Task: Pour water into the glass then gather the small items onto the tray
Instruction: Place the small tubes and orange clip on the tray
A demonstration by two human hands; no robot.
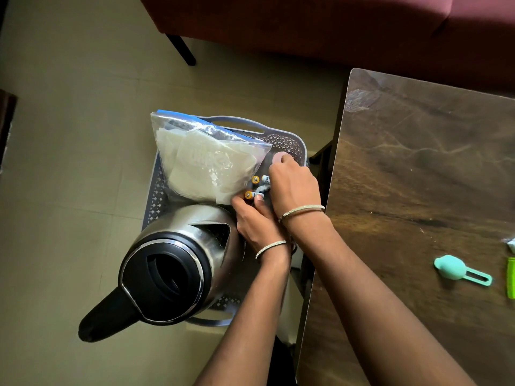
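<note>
The small cylindrical batteries with gold-coloured ends (255, 179) are lying loose on the floor of the grey-blue perforated plastic tray (292, 143), in the narrow gap between the bag and the tray's right wall. Both hands are working in that gap, probably settling the batteries so they are not rolling about.

The left hand (256, 222) is reaching in beside the kettle, its thumb and fingers curling round the nearest battery. The right hand (294, 185) is arching over the rest with its fingers bent downward. Its fingertips are next to a small round pink disc (278, 156) near the tray's far right corner, but whether it is gripping anything is hidden under the palm.

The tray is sitting on the pale floor just beside the table, presumably so items can be passed straight down into it. It is also carrying a clear zip-top plastic bag with a blue seal, filled with white folded material (206, 162), leaning across its far half, and a stainless-steel electric kettle with a black lid and handle (192, 227) at its near end.

No glass is showing, so the pouring cannot be judged. On the dark wooden table (418, 162), a teal silicone piece with a looped handle (452, 267) and a bright green item (510, 277) at the frame's edge are waiting, seemingly yet to be gathered.
</note>
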